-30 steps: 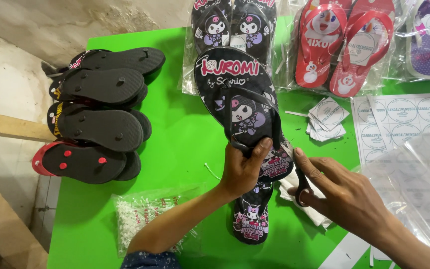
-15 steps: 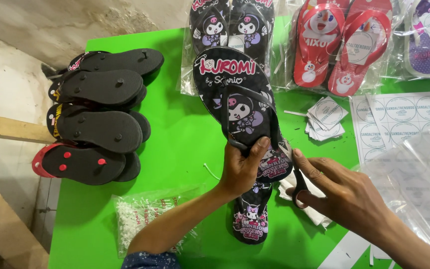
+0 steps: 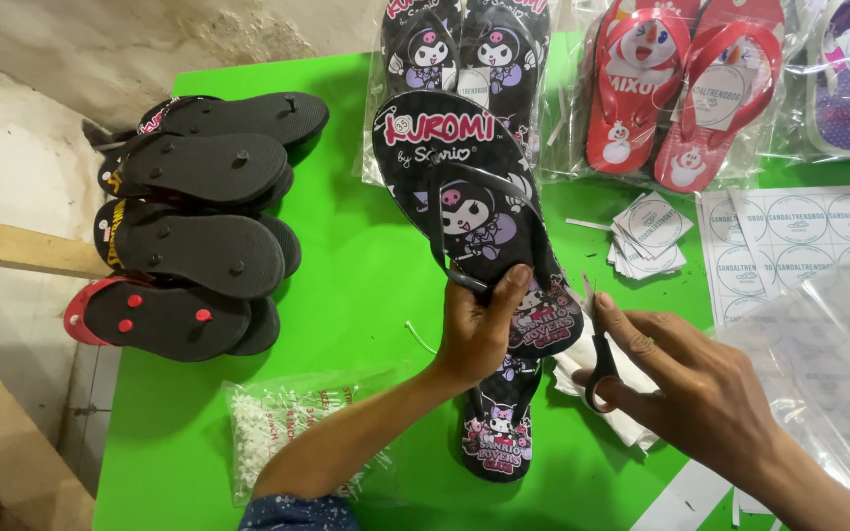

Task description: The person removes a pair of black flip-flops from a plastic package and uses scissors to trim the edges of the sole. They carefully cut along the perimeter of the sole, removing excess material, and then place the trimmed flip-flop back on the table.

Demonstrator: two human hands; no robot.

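Head view. I read the left hand (image 3: 479, 334) as closed around the heel end of a black cartoon-print flip-flop (image 3: 469, 202), thumb on the upper face and fingers wrapped underneath. The sandal is held raised and tilted over the green table (image 3: 346, 295), toe end pointing away from me. A second matching flip-flop (image 3: 497, 433) lies flat on the table directly below the left hand.

The right hand (image 3: 700, 393) is partly curled around small scissors (image 3: 597, 359), with fingers through the handle loop and the blades pointing up toward the held sandal's edge. I cannot tell whether the blades are apart or together. The tips sit just beside the sandal, not clearly touching it.

Step in hand, by my judgement: trimming at the side of the held sandal. The next move calls for a steady left grip and fine alignment of the blade tips to the sole edge or strap.

Surroundings: a stack of sole-up black flip-flops (image 3: 194, 226) at far left, bagged red flip-flops (image 3: 686, 93) at top right, round-label sheets (image 3: 799, 236) at right, and a clear bag of small white parts (image 3: 282, 433) near the left forearm.
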